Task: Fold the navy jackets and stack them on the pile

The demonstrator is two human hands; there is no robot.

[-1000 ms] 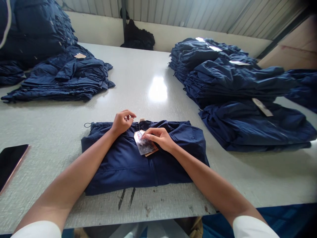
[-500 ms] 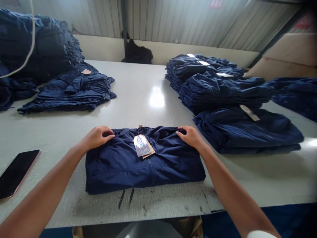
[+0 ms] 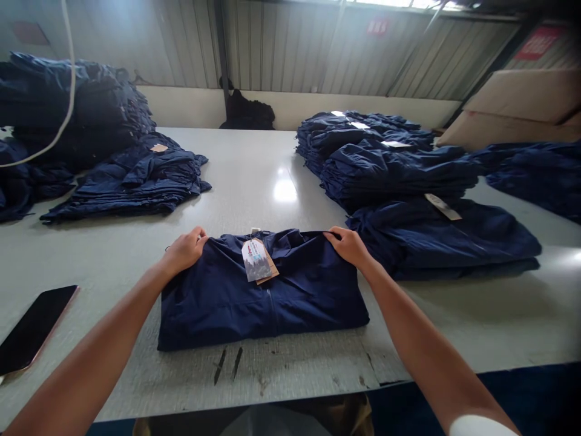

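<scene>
A folded navy jacket (image 3: 236,309) lies on the table in front of me, its zip line running down the middle. Paper hang tags (image 3: 256,261) rest on its upper part, below a small pale label at the collar. My left hand (image 3: 185,249) pinches the far left corner of the jacket, fingers closed on the cloth. At the far right corner, my right hand (image 3: 348,245) grips the fabric between thumb and fingers. The far edge looks slightly raised and stretched between both hands.
Folded navy garments (image 3: 440,239) are stacked to the right, with tags on top. More navy garment piles (image 3: 136,175) stand on the left. A phone (image 3: 36,330) lies at the left edge of the table (image 3: 245,175). Cardboard boxes (image 3: 521,109) sit at the back right.
Both hands have closed on the jacket's far corners, and its far edge is pulled tauter and lifted a little. The camera view has tilted upward slightly.
</scene>
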